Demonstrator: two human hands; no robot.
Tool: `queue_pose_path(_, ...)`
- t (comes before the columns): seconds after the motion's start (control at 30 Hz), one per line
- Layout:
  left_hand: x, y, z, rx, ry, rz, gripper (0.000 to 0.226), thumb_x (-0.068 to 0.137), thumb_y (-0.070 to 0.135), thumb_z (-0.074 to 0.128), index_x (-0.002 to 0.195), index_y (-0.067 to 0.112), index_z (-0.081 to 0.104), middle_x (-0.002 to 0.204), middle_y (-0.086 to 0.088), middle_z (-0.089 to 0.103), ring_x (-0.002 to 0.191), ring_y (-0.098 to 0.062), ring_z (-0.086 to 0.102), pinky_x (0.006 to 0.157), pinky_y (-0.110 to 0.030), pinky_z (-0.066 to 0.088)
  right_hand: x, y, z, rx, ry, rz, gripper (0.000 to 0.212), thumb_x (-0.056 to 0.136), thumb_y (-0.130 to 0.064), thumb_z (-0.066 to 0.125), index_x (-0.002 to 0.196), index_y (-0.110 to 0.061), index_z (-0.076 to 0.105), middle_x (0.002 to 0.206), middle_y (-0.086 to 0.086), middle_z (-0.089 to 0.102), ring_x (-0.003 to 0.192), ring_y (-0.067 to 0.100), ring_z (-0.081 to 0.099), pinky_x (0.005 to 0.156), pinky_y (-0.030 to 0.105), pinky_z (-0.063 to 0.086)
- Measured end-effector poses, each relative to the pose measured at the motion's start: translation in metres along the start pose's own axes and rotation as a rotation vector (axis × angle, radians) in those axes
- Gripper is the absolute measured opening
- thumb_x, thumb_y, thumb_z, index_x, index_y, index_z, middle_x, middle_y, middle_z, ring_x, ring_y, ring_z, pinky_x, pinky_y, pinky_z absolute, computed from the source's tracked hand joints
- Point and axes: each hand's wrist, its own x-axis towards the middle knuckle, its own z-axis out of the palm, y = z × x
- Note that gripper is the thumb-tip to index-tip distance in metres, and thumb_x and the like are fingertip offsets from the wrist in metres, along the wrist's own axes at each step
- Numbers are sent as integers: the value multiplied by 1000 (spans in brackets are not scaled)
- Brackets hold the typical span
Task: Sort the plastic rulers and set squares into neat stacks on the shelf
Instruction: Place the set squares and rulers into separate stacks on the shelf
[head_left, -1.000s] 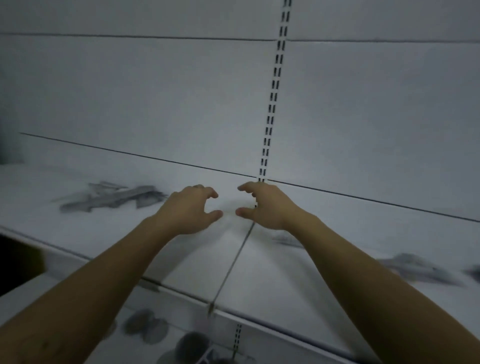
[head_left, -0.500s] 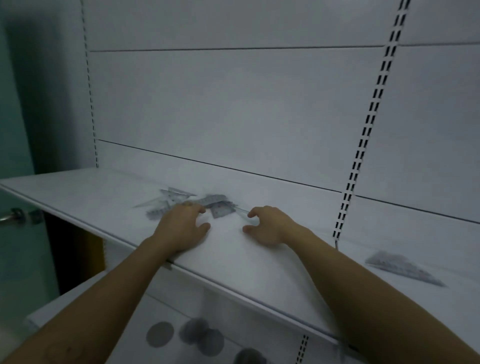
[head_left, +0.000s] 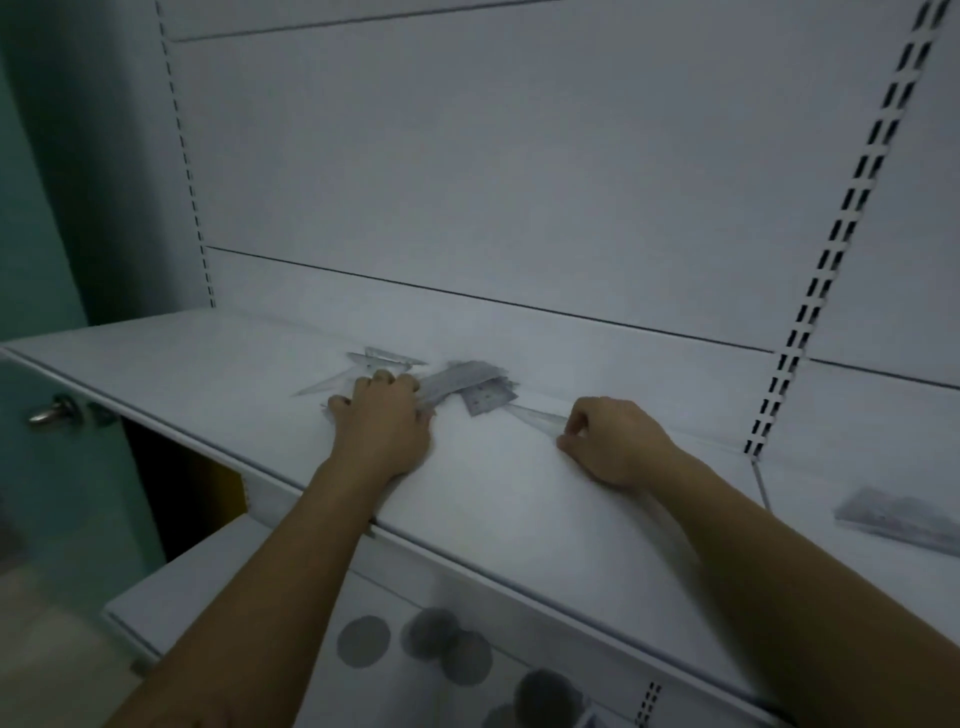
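Since half a second ago, both hands have closed in on the pile of rulers and set squares (head_left: 467, 382). Left hand (head_left: 382, 428) has slid further onto it; right hand (head_left: 618, 441) has gone from a loose claw to a pinch.

Pile: clear and grey-printed plastic pieces, lying flat and criss-cross toward the back of the white shelf (head_left: 493, 499). Untidy. Single pieces too blurred to tell apart.

Left hand: palm down over the near-left part of the pile, knuckles raised. Fingers bent, tips coming down on the plastic and hidden behind the knuckles. Cannot tell whether it grips a piece or only presses. Forearm straight, crossing the shelf's front edge.

Right hand: just right of the pile, heel on the shelf, fingers curled in. Thumb and forefinger pinch the narrow end of a clear set square (head_left: 535, 414). That piece runs low along the shelf from the pile's right side out to the hand.

Well apart to the right of the pile: second stack (head_left: 898, 519) of similar plastic pieces, flat on the same shelf. Behind and right of the pile: slotted upright (head_left: 831, 249) on the back panel (head_left: 519, 182). Below the pile: lower shelf (head_left: 197, 587) with grey discs (head_left: 363, 642). Far left of the pile: door handle (head_left: 52, 413).
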Motion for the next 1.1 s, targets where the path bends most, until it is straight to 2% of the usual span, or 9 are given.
queue_pose_path(0.13, 1, 0, -3, -1, 2, 8, 34, 93, 28, 49, 126, 27, 54, 128, -5, 51, 121, -27, 43, 101, -44, 26, -6, 3, -2, 42, -12, 19, 16, 90, -37, 59, 90, -22, 54, 114, 4, 61, 104, 24, 55, 87, 31, 44)
queue_pose_path(0.33, 2, -1, -5, -88, -1, 19, 43, 88, 24, 60, 130, 27, 54, 128, -7, 51, 123, -28, 41, 101, -41, 27, -8, 6, -11, 32, -64, 36, 16, 85, -37, 63, 91, -24, 55, 112, 3, 62, 103, 23, 56, 93, 35, 46)
queue_pose_path(0.47, 1, -3, -5, -175, 36, 97, 47, 84, 20, 66, 130, 19, 57, 127, -13, 50, 116, -31, 46, 102, -39, 36, -7, 12, -11, 178, -79, 76, 46, 79, -38, 71, 118, -20, 55, 122, 2, 55, 110, 22, 52, 95, 32, 42)
queue_pose_path(0.57, -1, -1, -5, -302, 68, 151, 45, 83, 16, 68, 127, 12, 59, 124, -14, 49, 103, -26, 55, 99, -31, 42, -9, 14, -12, 310, -28, 143, 61, 70, -35, 82, 120, -15, 52, 113, 2, 52, 104, 21, 51, 86, 29, 42)
queue_pose_path(0.67, -4, 1, -8, -352, 88, 180, 43, 84, 15, 69, 125, 12, 59, 122, -12, 48, 88, -14, 50, 87, -19, 37, -7, 12, -11, 418, -3, 171, 49, 63, -26, 87, 104, -14, 62, 99, 2, 59, 91, 20, 56, 77, 26, 43)
queue_pose_path(0.77, -6, 1, -9, -385, 115, 233, 39, 83, 13, 69, 121, 11, 61, 111, -8, 57, 86, -12, 47, 80, -14, 32, -7, 10, -11, 499, -24, 159, 26, 63, -17, 88, 79, -15, 67, 73, 0, 65, 64, 12, 58, 62, 22, 44)
queue_pose_path(0.83, -6, 0, -9, -410, 123, 262, 37, 82, 13, 69, 118, 11, 62, 100, -3, 59, 84, -11, 48, 73, -12, 30, -7, 11, -12, 531, -26, 148, 19, 64, -16, 87, 70, -15, 69, 64, -1, 66, 53, 8, 57, 55, 19, 43)
queue_pose_path(0.97, -7, 2, -10, -397, 90, 283, 40, 83, 16, 70, 121, 13, 61, 100, -4, 61, 83, -11, 47, 75, -17, 33, -6, 14, -14, 544, -12, 132, 4, 74, -13, 78, 72, -15, 74, 73, 7, 73, 58, 13, 60, 61, 25, 52)
queue_pose_path(1.1, -8, 5, -11, -380, 63, 334, 41, 84, 20, 69, 123, 15, 60, 103, -4, 59, 86, -13, 48, 81, -24, 39, -8, 19, -26, 587, -108, 132, 8, 86, -6, 66, 91, -3, 72, 83, 15, 71, 65, 20, 61, 58, 26, 51)
